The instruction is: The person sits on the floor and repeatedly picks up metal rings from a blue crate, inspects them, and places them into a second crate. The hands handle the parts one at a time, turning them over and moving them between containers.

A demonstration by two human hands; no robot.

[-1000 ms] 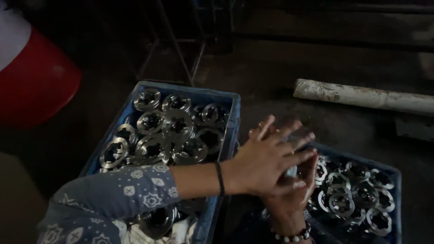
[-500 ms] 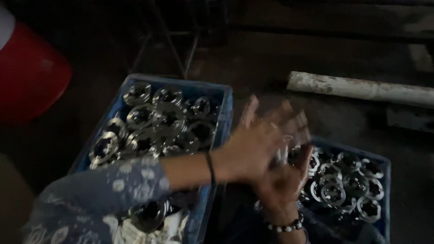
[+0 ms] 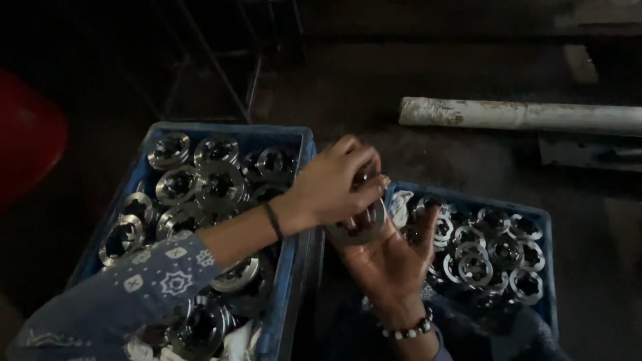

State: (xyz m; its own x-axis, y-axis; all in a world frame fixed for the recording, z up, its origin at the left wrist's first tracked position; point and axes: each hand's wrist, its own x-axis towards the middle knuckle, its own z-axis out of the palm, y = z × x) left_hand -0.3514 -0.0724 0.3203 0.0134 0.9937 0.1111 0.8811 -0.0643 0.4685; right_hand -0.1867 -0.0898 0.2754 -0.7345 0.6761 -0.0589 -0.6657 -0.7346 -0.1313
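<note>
My left hand (image 3: 332,186), on a blue patterned sleeve with a black wristband, reaches in from the left and closes its fingers over a shiny round metal flange (image 3: 362,228). My right hand (image 3: 393,259), with a beaded bracelet at the wrist, lies palm up just beneath it, fingers spread, and the flange touches its palm. Both hands hover over the gap between two blue crates. The left hand hides part of the flange.
A blue plastic crate (image 3: 304,175) on the left holds several stacked metal flanges. A second blue crate (image 3: 537,214) on the right holds several smaller ones. A pale pipe (image 3: 521,115) lies on the dark floor behind. A red object (image 3: 27,137) sits at far left.
My left hand went from flat with spread fingers over the right palm to curled and gripping the flange. The view has shifted slightly left and down.
</note>
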